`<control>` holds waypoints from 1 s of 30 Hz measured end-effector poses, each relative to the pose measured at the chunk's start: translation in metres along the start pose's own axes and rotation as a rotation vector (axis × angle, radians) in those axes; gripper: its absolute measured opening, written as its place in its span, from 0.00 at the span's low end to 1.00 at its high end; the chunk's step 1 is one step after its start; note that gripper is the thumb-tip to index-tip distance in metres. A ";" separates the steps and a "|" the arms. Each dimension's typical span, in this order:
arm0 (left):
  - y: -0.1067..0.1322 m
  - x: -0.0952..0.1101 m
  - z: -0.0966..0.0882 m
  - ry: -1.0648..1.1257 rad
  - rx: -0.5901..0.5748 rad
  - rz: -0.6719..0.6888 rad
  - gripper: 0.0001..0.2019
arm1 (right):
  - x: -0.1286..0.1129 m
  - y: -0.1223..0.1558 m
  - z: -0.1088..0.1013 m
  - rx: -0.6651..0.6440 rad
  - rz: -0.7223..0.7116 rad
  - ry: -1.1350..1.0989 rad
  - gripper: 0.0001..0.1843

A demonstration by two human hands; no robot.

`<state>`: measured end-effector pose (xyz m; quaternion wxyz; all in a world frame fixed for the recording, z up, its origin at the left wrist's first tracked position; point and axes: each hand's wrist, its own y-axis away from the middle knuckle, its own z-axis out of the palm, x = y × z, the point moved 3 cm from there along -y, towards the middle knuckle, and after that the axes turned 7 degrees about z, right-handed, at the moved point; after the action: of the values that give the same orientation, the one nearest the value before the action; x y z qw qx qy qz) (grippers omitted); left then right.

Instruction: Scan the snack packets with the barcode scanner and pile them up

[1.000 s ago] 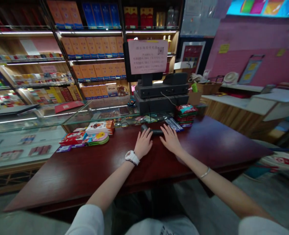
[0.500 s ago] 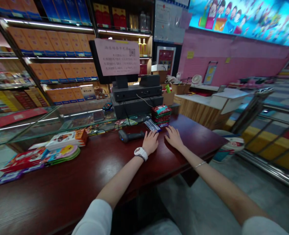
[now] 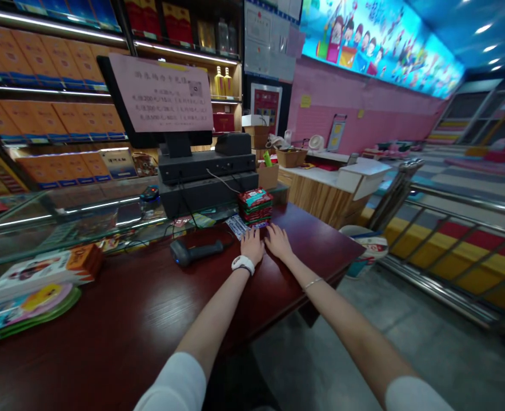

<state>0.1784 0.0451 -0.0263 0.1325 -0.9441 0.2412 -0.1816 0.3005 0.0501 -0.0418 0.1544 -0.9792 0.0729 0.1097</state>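
Note:
My left hand [image 3: 252, 246] lies palm down on the dark red desk [image 3: 158, 308], fingers stretched toward a blue-and-white packet [image 3: 237, 226]. Close beside it, my right hand [image 3: 278, 242] rests with fingers spread, just in front of a stack of red and green snack packets [image 3: 255, 206]. A purple packet [image 3: 259, 225] shows at the foot of that stack, near both hands' fingertips; whether they touch it I cannot tell. Left of my left hand lies a black barcode scanner [image 3: 195, 252]. Neither hand holds anything.
Behind the desk stand a glass display counter [image 3: 55, 228] and a dark cash-register unit [image 3: 207, 171] with a paper-covered screen [image 3: 162, 94]. Flat packages [image 3: 42, 274] lie at the left. A bucket [image 3: 366, 251] and a metal railing [image 3: 462, 245] are at the right.
The view has turned to the right, so the scene shifts left. My hands have drawn closer together; the left one now sits farther from the scanner.

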 end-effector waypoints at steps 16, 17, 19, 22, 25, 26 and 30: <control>-0.024 -0.002 0.013 -0.091 0.016 -0.071 0.25 | 0.004 -0.026 0.011 -0.155 0.060 -0.052 0.29; -0.024 -0.003 0.013 -0.086 0.014 -0.064 0.24 | 0.004 -0.026 0.011 -0.156 0.061 -0.055 0.29; -0.025 -0.005 0.014 -0.063 0.006 -0.059 0.24 | 0.004 -0.026 0.010 -0.156 0.062 -0.064 0.29; -0.026 -0.009 0.012 0.000 -0.010 -0.066 0.23 | 0.004 -0.026 0.007 -0.146 0.059 -0.084 0.28; -0.025 -0.013 0.009 0.074 -0.007 -0.081 0.26 | 0.004 -0.025 0.003 -0.122 0.050 -0.106 0.29; -0.023 -0.014 0.007 0.093 -0.003 -0.083 0.26 | 0.004 -0.023 0.002 -0.109 0.051 -0.113 0.30; -0.014 -0.012 0.001 0.152 0.045 -0.084 0.28 | 0.002 -0.013 -0.004 0.042 0.088 -0.237 0.32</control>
<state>0.1743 0.0631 -0.0264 0.1272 -0.9336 0.2067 -0.2636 0.3054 0.0606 -0.0352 0.1775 -0.9518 0.0993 0.2297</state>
